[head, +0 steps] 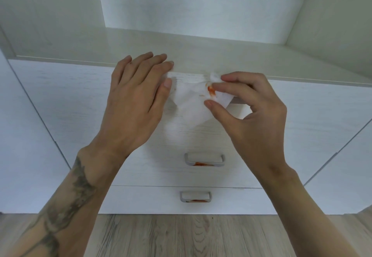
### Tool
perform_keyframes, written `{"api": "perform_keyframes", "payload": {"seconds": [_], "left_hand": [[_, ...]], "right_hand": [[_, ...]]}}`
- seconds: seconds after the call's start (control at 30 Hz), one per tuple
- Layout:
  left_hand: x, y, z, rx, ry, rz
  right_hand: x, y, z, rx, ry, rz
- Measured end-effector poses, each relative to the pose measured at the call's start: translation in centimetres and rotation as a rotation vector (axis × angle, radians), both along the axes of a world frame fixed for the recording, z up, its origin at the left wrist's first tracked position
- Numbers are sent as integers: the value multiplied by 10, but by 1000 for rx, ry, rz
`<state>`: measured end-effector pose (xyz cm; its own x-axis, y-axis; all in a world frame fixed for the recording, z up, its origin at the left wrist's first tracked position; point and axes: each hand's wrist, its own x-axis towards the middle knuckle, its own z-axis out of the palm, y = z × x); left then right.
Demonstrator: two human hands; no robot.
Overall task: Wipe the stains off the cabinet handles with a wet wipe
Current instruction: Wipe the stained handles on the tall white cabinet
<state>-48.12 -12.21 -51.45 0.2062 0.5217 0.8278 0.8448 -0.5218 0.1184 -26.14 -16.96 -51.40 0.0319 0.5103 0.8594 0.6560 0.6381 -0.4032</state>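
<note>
I hold the wet wipe (191, 101) spread between my hands in front of the top drawer front (80, 99) of a white wood-grain cabinet. My left hand (136, 87), at 9 o'clock of the wipe, has its fingers nearly straight, reaching to the ledge, with the thumb nipping the wipe's left corner against them. My right hand (247, 103), at 3 o'clock, is curled, thumb and fingertips pinching the right edge just beside an orange smear (211, 91) on the sheet.

At 6 o'clock of the wipe sits the upper handle (204, 159), a grey bar with an orange stain along its lower side. Further toward 6 is the lower handle (195, 196), also stained orange. At 12 o'clock the cabinet's pale ledge (221, 55) runs back into an open white recess. Grey-brown wood-plank floor (181, 236) fills the 6 o'clock edge.
</note>
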Motion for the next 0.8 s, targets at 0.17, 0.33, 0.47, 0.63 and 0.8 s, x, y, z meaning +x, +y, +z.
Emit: {"api": "perform_keyframes", "payload": {"seconds": [0.17, 0.33, 0.47, 0.63, 0.8], "left_hand": [[0, 0, -1, 6, 6, 2], [1, 0, 0, 1, 7, -5], [-3, 0, 0, 2, 6, -18], [-1, 1, -2, 22, 15, -12], [-2, 2, -5, 42, 49, 5]], "right_hand": [[-14, 10, -6, 40, -24, 11], [-8, 17, -9, 85, -69, 7], [13, 15, -10, 118, -73, -22], [-11, 22, -12, 117, -78, 9], [28, 16, -16, 125, -79, -94]]}}
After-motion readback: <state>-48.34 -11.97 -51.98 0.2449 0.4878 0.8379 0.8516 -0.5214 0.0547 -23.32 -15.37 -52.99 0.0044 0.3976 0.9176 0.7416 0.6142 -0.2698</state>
